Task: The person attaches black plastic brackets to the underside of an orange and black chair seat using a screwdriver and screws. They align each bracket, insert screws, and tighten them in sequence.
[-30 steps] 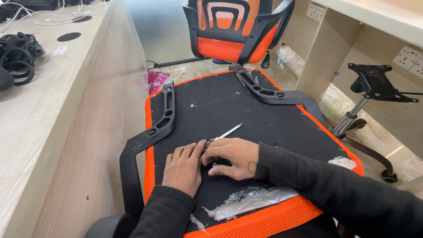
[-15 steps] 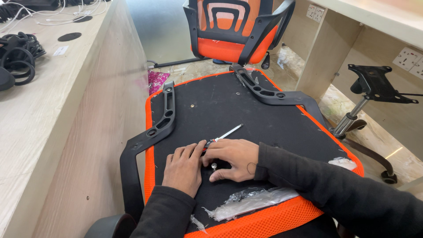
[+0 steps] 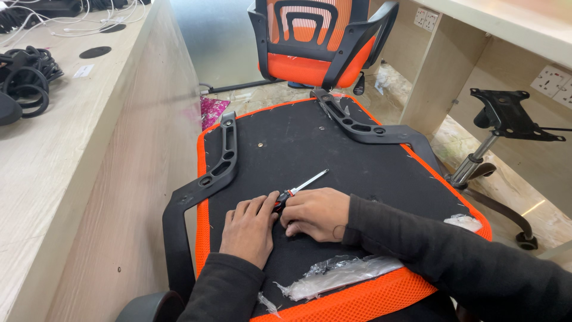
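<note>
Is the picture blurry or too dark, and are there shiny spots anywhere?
Head view: sharp and evenly lit; both hands, left hand and right hand, look crisp on the black seat underside. The clear plastic wrap glints, the screwdriver shaft shines, and edges bend slightly from the wide lens.

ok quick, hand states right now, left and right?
Left hand: open, flat on the upturned chair seat, fingertips by the screwdriver.
Right hand: closed over the screwdriver's handle.
</note>
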